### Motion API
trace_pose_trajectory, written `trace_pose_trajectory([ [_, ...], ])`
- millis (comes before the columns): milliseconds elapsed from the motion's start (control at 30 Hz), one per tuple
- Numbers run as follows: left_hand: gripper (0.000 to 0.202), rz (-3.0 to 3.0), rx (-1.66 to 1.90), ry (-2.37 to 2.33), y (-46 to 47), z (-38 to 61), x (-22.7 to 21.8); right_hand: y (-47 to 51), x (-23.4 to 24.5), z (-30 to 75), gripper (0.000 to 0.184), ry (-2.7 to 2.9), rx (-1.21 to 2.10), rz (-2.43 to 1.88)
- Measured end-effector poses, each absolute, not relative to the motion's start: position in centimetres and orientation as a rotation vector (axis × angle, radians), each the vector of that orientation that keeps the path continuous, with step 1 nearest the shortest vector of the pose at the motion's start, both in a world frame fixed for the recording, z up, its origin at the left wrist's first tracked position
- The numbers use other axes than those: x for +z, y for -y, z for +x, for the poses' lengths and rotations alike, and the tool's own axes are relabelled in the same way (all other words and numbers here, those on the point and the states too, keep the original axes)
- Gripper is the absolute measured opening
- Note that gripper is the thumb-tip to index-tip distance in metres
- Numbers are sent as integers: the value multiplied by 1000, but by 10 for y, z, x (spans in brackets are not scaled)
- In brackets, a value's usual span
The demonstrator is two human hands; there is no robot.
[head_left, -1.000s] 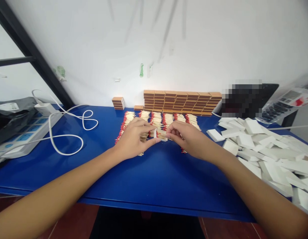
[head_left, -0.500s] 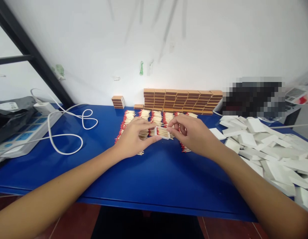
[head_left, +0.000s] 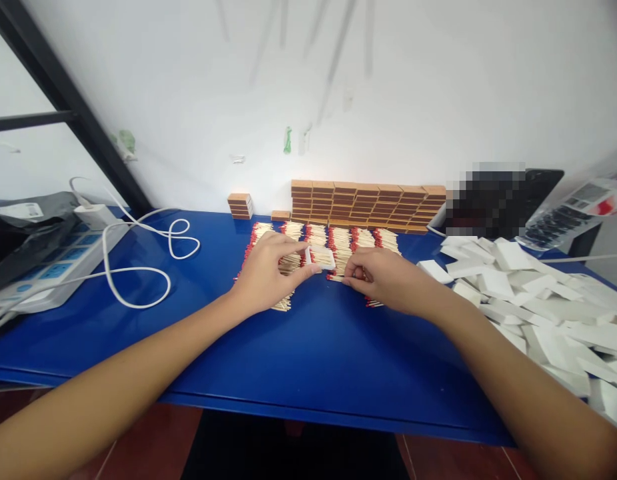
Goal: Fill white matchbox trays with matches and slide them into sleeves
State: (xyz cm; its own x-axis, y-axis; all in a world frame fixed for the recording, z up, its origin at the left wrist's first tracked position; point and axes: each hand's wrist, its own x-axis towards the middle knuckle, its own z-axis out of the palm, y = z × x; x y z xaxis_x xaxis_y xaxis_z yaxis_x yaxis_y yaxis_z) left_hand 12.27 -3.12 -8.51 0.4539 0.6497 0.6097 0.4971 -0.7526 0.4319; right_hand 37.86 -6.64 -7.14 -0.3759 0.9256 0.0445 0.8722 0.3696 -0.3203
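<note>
My left hand (head_left: 268, 270) grips a small white matchbox tray (head_left: 332, 261) by its left end, thumb below and fingers above. Matches (head_left: 319, 257) lie inside it. Over to the right, my right hand (head_left: 381, 277) has its thumb and fingertips closed together at the near end of a row of red-tipped matches (head_left: 341, 247). Whatever it pinches is too small to make out. Several more match rows run side by side beneath and around both hands, partly covered by them.
Stacked brown matchboxes (head_left: 368, 203) line the wall, with a smaller stack (head_left: 239, 206) left of them. Many white trays (head_left: 518, 287) lie heaped at right. A white cable (head_left: 138, 272) and power strip (head_left: 58, 267) occupy the left of the blue table (head_left: 268, 360).
My right hand has moved away from the tray, down and to the right, to a match row. The left hand still holds the tray, now tilted differently. The view has shifted slightly.
</note>
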Motion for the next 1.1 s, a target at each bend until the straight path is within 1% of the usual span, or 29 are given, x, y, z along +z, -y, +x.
trace_pose_trajectory([
  [233,36,2530,1155,-970,32,123,-86,67,-72,380,9,2399,404,-1610],
  [400,37,2530,1163,-975,31,123,-88,69,-72,379,12,2426,419,-1563],
  [533,39,2529,1208,-978,29,121,-86,70,-71,377,10,2428,455,-1558],
  [700,38,2536,1214,-970,29,121,-85,74,-68,373,14,2440,441,-1501],
  [933,39,2534,1206,-975,31,122,-87,76,-66,370,9,2448,409,-1523],
  [1100,38,2556,1230,-951,31,122,-84,75,-64,370,11,2452,450,-1525],
])
